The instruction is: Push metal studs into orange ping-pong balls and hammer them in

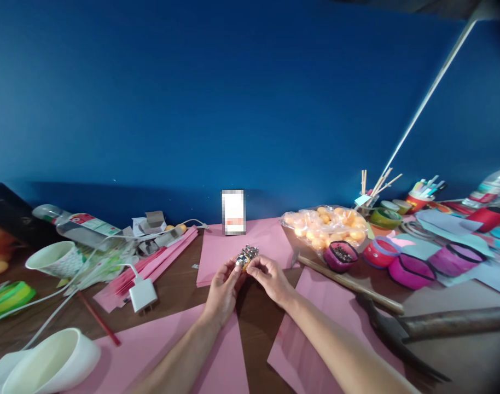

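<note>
Between my two hands, above the brown table, is a small orange-yellow ball (244,261) partly covered with shiny silver, rounded studs. My left hand (224,284) is closed around its left side, with fingers and thumb gripping it. On the other side my right hand (272,278) makes a pinch, its fingertips against the ball; whatever lies between them is too small to make out. Just behind the ball sits a cluster of shiny silver pieces (250,250) on pink paper (215,249). My fingers hide part of the ball.
A clear bag of orange balls (315,224) lies right of centre, beside a purple cup (340,257) with small dark pieces. Two hammers, one with a pale handle (352,287) and one with a dark head (381,328), lie at right. A white charger (142,295) is left.
</note>
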A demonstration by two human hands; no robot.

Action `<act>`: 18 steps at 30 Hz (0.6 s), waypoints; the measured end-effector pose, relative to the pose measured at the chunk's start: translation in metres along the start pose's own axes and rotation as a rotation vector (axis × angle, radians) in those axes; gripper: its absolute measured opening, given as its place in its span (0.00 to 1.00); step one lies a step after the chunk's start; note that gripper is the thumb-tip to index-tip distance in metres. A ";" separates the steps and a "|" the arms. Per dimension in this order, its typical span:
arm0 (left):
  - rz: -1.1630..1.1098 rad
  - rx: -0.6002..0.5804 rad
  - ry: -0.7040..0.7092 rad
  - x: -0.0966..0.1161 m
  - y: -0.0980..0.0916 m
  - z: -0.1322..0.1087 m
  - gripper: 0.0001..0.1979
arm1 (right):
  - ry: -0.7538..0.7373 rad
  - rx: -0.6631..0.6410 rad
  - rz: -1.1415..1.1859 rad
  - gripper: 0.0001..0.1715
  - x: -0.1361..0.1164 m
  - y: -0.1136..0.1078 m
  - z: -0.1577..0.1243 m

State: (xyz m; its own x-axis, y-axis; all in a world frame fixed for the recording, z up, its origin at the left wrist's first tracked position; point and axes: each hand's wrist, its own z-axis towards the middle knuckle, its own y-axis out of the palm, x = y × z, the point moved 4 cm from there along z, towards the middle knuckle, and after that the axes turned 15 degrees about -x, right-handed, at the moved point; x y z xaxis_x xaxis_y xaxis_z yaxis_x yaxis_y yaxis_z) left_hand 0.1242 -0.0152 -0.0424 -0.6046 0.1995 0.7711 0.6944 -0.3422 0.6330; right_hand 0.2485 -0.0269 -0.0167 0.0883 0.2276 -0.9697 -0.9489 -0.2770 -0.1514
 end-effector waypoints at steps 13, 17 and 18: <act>-0.009 -0.044 -0.028 0.001 0.003 -0.001 0.24 | 0.007 -0.015 -0.014 0.11 -0.001 0.001 0.000; 0.007 -0.052 -0.027 0.001 0.004 -0.001 0.24 | 0.011 -0.022 -0.010 0.10 -0.001 0.000 0.000; 0.012 -0.050 -0.024 0.001 0.003 -0.001 0.24 | 0.014 -0.024 -0.006 0.11 -0.001 0.000 0.000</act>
State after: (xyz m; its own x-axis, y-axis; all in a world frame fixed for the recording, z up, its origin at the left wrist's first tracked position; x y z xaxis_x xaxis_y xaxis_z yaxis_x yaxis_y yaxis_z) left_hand 0.1256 -0.0167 -0.0394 -0.5863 0.2173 0.7804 0.6807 -0.3902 0.6200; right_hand 0.2485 -0.0269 -0.0162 0.0983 0.2162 -0.9714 -0.9410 -0.2976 -0.1614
